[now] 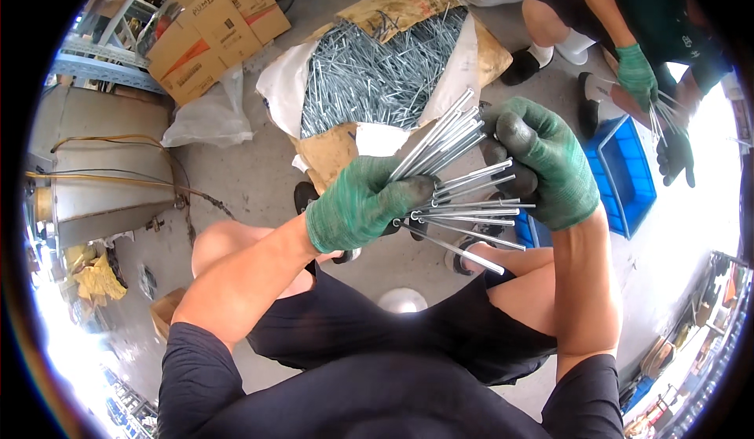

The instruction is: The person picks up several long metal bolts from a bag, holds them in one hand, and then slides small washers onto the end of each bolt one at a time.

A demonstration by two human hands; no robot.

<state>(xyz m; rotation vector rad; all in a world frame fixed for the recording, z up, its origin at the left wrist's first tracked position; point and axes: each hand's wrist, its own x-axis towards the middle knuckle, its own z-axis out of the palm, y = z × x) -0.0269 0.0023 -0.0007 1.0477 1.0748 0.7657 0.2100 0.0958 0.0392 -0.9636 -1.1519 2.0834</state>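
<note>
grey floor (236, 173), metal rods (441, 150) between left fingers (408, 194)

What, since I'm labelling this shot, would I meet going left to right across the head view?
Grey metal housing, clear plastic bag, left hand, held metal rods, right hand, blue bin, co-worker's lower hand.

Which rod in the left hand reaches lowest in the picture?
The bottommost rod of the fan in the left hand: it slopes down rightward most steeply, its tip below the others'.
</note>
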